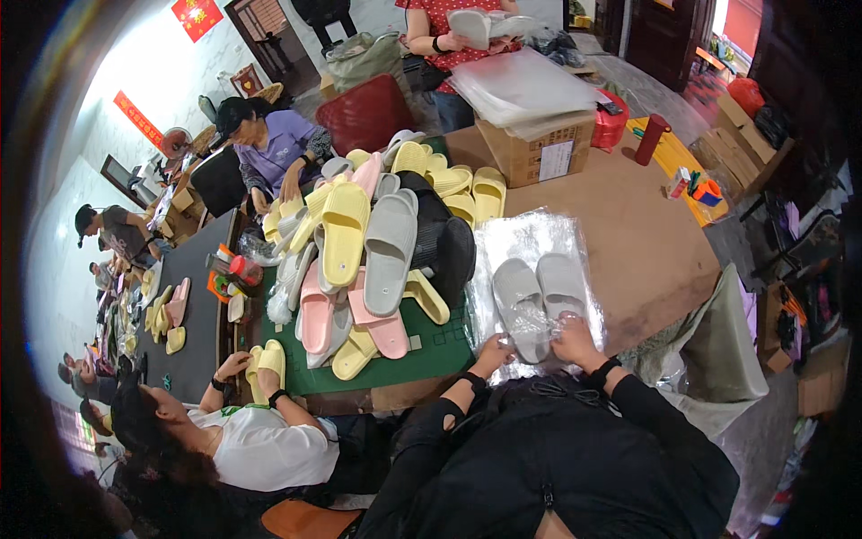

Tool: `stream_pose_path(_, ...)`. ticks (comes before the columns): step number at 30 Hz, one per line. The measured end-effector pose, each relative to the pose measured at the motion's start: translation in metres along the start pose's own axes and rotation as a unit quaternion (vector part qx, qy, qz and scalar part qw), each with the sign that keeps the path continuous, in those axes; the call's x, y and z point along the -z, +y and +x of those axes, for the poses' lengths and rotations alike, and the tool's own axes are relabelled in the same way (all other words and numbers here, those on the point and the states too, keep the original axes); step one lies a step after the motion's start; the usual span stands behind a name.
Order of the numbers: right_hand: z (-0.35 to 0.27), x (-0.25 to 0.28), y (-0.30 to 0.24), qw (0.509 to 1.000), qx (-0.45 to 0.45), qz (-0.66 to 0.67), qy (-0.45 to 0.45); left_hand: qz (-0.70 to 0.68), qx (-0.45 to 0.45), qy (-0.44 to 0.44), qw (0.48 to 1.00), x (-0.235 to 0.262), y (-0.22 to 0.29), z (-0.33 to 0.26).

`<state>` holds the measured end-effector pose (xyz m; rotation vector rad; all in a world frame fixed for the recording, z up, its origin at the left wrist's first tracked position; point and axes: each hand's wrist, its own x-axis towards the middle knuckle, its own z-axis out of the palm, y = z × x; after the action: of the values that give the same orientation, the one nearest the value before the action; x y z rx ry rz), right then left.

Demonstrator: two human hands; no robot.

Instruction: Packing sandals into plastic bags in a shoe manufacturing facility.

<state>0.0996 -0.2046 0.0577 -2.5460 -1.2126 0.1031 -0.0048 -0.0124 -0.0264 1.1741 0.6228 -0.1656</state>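
Note:
A pair of grey slippers, the left slipper (pixel 517 298) and the right slipper (pixel 563 280), lies side by side on a sheaf of clear plastic bags (pixel 489 241) at the table's near edge. Shiny film covers their near ends. My left hand (pixel 493 356) is closed at the bag's near left edge, beside the left slipper's near end. Over the near end of the right slipper, my right hand (pixel 576 342) has its fingers bent onto the film. Its fingertips are partly lost in the plastic's glare.
Left of the bags rises a heap of yellow, grey, pink and black slippers (pixel 391 242). A cardboard box (pixel 530 148) topped with plastic sheets stands at the far side. Close on my left, a seated co-worker (pixel 269 449) handles yellow slippers. A red cylinder (pixel 652 139) stands far right.

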Motion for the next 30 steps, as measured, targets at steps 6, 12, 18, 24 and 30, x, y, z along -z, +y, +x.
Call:
stream_pose_path(6,-0.015,0.017,0.0,0.994,0.05,0.076,-0.052,0.119,-0.028,-0.028,0.992,0.004,-0.005,0.002)
stream_pose_path(12,-0.024,0.004,0.011,0.952,-0.035,0.103,-0.286,0.095,0.007,-0.048,0.994,0.004,-0.006,0.006)
stream_pose_path(18,-0.024,-0.01,0.009,0.94,-0.047,0.126,-0.313,0.204,-0.092,-0.03,0.974,0.005,-0.023,0.012)
stream_pose_path(24,-0.026,-0.027,0.015,0.982,-0.084,0.108,-0.129,0.232,-0.077,-0.018,0.97,0.005,-0.038,0.022)
stream_pose_path(30,-0.013,-0.033,0.009,0.99,-0.042,0.104,-0.088,0.229,-0.141,-0.04,0.962,0.02,-0.059,0.031)
